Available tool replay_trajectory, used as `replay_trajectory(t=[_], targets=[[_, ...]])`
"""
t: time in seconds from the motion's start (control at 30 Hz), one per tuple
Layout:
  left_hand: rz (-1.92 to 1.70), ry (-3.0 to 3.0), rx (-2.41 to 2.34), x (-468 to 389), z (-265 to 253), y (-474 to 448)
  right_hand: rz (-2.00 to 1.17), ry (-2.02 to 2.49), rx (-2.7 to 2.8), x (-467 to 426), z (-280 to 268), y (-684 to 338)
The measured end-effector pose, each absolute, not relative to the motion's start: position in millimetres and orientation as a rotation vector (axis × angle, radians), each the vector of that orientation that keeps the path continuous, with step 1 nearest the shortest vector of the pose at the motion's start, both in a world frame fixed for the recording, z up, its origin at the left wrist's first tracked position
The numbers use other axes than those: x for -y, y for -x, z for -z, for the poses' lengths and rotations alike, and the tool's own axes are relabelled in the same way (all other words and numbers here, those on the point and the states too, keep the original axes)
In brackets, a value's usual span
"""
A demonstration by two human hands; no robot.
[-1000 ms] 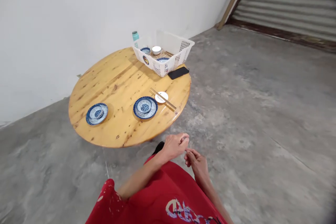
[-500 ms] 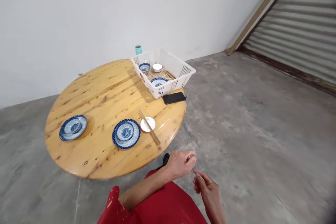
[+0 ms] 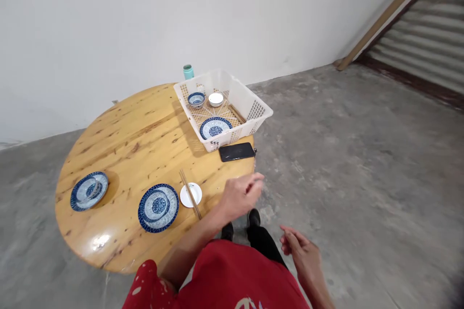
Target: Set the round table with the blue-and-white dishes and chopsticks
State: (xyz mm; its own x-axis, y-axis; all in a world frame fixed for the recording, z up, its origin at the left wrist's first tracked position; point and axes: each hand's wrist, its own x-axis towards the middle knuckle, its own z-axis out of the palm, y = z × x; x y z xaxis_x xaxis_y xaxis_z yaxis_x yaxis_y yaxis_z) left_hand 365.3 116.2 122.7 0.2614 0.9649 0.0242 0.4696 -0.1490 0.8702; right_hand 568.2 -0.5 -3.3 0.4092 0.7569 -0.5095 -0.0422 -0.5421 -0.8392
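My left hand (image 3: 242,196) is over the table's right edge, its fingers loosely curled and nothing visible in them. Over the floor to the right is my right hand (image 3: 301,251), thumb against bent fingers, seemingly holding nothing. Left of my left hand, a pair of chopsticks (image 3: 188,186) lies across a small white dish (image 3: 195,192). Beside that dish is a blue-patterned plate (image 3: 144,221) with a bowl (image 3: 155,205) on it. Nearest beyond my left hand lies a black phone (image 3: 237,152).
A white plastic basket (image 3: 255,128) on the round wooden table (image 3: 126,159) holds a patterned plate (image 3: 216,128), a bowl (image 3: 196,99), a white dish (image 3: 216,99) and chopsticks (image 3: 237,113). Another plate (image 3: 103,186) with a bowl sits left. A turquoise jar (image 3: 188,72) stands behind the basket.
My left hand has moved from beside the table up and over its edge, closer to the phone and basket. My right hand has shifted slightly rightward. The view has tilted and turned.
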Motion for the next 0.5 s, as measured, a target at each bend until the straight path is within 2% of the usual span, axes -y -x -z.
replay_trajectory(t=[0.13,0.23,0.37,0.5], targets=[[-0.978,-1.743,-1.575,-172.7,-137.6,-333.9,-1.133,1.759,0.897,-84.4,-23.0,-586.9],[-0.962,-1.794,-1.769,-217.8,-146.5,-318.8,-1.023,1.667,0.982,-159.2,-47.7,-600.7],[-0.807,-1.852,-1.964,-285.3,-157.8,-318.6,-0.89,1.515,0.98,-258.6,-69.8,-618.2],[-0.503,-1.857,-2.079,-372.7,-153.3,-338.9,-0.881,1.475,0.871,-343.0,-71.7,-643.6]])
